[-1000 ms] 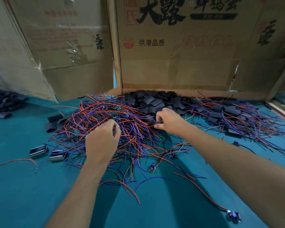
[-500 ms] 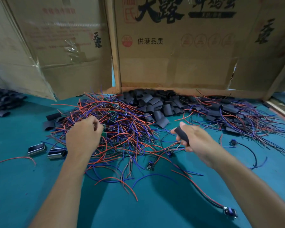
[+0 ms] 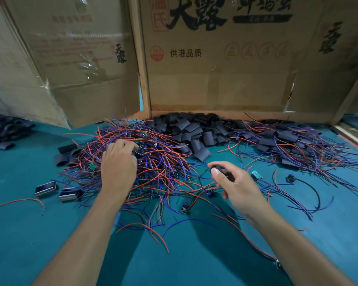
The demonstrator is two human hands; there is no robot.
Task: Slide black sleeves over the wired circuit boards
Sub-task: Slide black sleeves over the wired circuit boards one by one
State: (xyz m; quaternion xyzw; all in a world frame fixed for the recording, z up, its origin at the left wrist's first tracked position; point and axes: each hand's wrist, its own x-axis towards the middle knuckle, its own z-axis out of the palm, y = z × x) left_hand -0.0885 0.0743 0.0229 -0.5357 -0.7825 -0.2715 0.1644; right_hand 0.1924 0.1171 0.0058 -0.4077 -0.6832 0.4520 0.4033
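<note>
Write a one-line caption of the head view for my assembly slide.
Right hand pinches a black sleeve while left hand digs into the tangle of wired boards on the teal table.

Two bare forearms come into the picture from the bottom edge, with no sleeve, no watch and no glove on them. The left hand and the right hand wear no rings, and the right thumbnail is short and plain
</note>
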